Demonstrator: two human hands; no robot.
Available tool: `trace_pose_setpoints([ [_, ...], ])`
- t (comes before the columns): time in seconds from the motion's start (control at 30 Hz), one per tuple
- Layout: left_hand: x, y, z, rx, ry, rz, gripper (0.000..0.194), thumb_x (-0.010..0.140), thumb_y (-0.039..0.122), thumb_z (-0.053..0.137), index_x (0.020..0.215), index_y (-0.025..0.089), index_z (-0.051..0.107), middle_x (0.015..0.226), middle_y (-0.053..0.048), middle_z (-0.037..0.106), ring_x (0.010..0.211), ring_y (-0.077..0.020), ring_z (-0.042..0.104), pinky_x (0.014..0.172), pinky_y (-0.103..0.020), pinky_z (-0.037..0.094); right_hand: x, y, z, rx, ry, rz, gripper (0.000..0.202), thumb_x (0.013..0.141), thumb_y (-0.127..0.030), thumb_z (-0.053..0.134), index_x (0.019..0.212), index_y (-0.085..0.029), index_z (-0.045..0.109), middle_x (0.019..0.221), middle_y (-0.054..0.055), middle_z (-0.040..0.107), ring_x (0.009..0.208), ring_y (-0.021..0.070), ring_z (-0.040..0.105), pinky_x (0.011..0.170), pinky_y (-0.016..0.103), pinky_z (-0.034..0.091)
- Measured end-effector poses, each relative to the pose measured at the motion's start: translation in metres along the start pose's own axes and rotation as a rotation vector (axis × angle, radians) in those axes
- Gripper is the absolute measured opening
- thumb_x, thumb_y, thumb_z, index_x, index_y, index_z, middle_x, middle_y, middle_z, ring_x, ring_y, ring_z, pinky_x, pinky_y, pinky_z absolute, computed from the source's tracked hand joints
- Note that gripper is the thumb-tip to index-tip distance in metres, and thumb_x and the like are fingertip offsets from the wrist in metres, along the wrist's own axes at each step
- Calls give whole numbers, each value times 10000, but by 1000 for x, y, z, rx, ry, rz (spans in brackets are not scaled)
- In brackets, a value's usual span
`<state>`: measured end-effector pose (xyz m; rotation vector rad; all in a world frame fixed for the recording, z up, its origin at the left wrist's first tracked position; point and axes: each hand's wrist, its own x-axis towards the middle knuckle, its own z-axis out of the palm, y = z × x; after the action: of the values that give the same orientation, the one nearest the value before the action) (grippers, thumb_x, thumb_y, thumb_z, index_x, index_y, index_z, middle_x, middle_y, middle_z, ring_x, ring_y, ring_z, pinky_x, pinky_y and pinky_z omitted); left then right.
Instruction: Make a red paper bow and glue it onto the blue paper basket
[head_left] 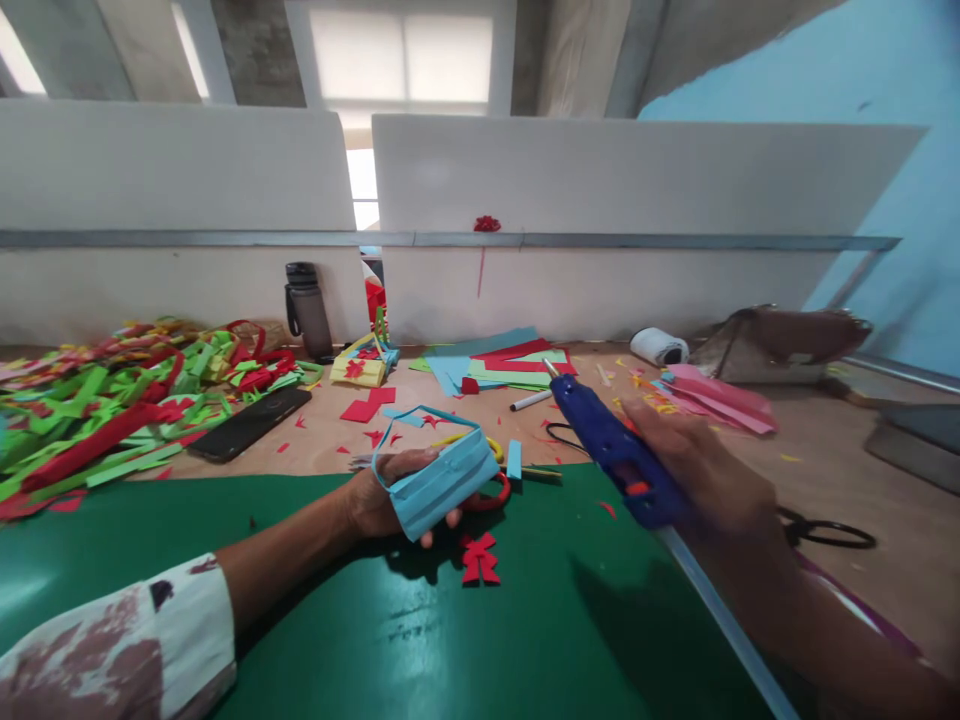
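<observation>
My left hand (379, 495) is closed around a small light-blue paper bag (442, 485) with a thin paper handle, holding it tilted above the green mat. In my right hand (694, 465) is a blue hot glue gun (619, 450), its metal nozzle pointing up and left; a long clear glue stick (724, 610) sticks out of its rear. A red paper bow (480, 560) lies flat on the mat just below the bag. Partly hidden behind the bag and my left fingers are scissors with a red handle loop (495, 495).
Green, red and yellow paper strips (97, 400) pile up at left beside a phone (251, 422) and a dark bottle (306, 310). A finished-looking yellow paper bag (358, 368), coloured sheets (480, 355), a marker (530, 400) and a white roll (658, 346) lie farther back.
</observation>
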<state>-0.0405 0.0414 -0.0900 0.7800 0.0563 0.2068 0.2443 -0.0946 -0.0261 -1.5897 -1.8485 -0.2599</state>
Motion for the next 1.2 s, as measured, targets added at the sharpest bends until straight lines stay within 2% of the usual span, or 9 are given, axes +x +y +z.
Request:
trace_pose_setpoints([
  [0.13, -1, -3, -2, 26, 4, 3, 497, 911, 374, 468, 1303, 69, 465, 1136, -211, 634, 860, -242, 680, 577, -296, 591, -4, -6, -1, -385, -22, -5, 475, 872, -110, 411, 1339, -139, 498, 1146, 183, 651, 1000, 348, 609, 849, 474, 425],
  [0.3, -2, -4, -3, 61, 16, 7, 475, 917, 388, 456, 1271, 75, 506, 1116, -196, 647, 864, -236, 676, 579, -286, 593, 0, -1, 16, -841, -306, -7, 488, 852, -14, 397, 1312, -121, 521, 958, 167, 700, 889, 313, 643, 769, 414, 433],
  [0.6, -4, 0, -1, 46, 37, -1, 494, 899, 388, 500, 1255, 45, 504, 1099, -187, 653, 883, -237, 667, 587, -290, 603, -4, -2, 19, -901, -469, -106, 494, 841, 5, 373, 1269, -164, 552, 1035, 169, 660, 997, 352, 574, 883, 551, 321],
  [0.7, -5, 3, -1, 47, 51, 3, 512, 878, 385, 534, 1258, 44, 498, 1093, -191, 657, 871, -242, 671, 568, -294, 604, -5, -21, 5, -822, -450, -106, 481, 796, 21, 411, 1204, -154, 597, 1027, 180, 653, 1030, 373, 549, 912, 595, 285],
  [0.77, -5, 4, -2, 50, 52, 8, 513, 866, 375, 548, 1260, 49, 497, 1109, -195, 654, 871, -243, 673, 567, -293, 603, -4, -39, 1, -547, -429, -46, 363, 813, 1, 421, 1073, -111, 649, 990, 196, 654, 1009, 361, 555, 901, 551, 325],
  [0.8, -5, 4, -2, 53, 52, 10, 509, 866, 372, 545, 1258, 51, 499, 1114, -194, 654, 873, -244, 674, 569, -292, 603, -4, -49, 3, -317, -463, -32, 287, 833, -41, 452, 1026, -105, 655, 1003, 192, 650, 983, 337, 566, 888, 506, 355],
  [0.93, -6, 5, -3, 64, 54, 40, 499, 885, 367, 499, 1261, 39, 497, 1096, -188, 665, 868, -242, 675, 568, -291, 601, -1, -76, 30, 19, -656, -35, 143, 872, -158, 519, 841, -189, 656, 841, 15, 677, 746, 132, 612, 660, 209, 434],
  [1.07, -7, 5, -3, 66, 50, 51, 493, 895, 359, 480, 1243, 11, 507, 1095, -201, 663, 851, -235, 675, 564, -292, 603, 7, -81, 58, 62, -714, 17, 167, 858, -118, 502, 865, -162, 663, 855, 40, 694, 780, 149, 628, 670, 220, 427],
  [1.2, -8, 5, -5, 54, 31, 55, 463, 883, 360, 526, 1198, 22, 549, 1087, -196, 673, 865, -247, 677, 579, -302, 609, 13, -82, 63, 38, -763, 9, 164, 812, -99, 536, 913, -151, 654, 922, 83, 688, 860, 203, 624, 697, 260, 411],
])
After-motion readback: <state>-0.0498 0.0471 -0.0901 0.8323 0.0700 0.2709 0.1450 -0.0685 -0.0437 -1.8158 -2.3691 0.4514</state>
